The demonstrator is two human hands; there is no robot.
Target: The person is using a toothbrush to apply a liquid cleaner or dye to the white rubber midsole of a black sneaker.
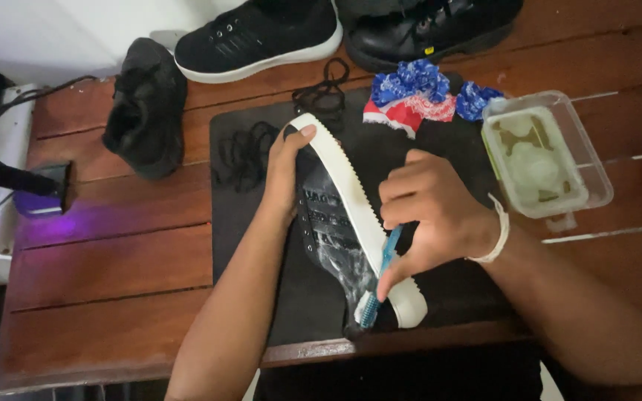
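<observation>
Black with a white sole, shoe point(336, 215) lay tipped on its side over dark mat point(261, 245) on wooden table point(113, 260), sole edge up. Left hand point(285, 167) wrapped around toe end, thumb pressed on white rim, bracing. Right hand point(429, 215) curled tight round blue toothbrush point(380, 275), bristles down near wet, foamy heel. Seemed light and fairly stiff along the rubber sole, softer in the upper; looked slick where soapy, so likely best gripped at the dry toe or by the ridged sole edge, not the wet side. Loose black laces point(321, 93) lay just beyond, near a red, white and blue cloth point(417, 96). Clear plastic tub point(544, 156) sat right of mat. Three other dark shoes rested along far edge, well apart.
</observation>
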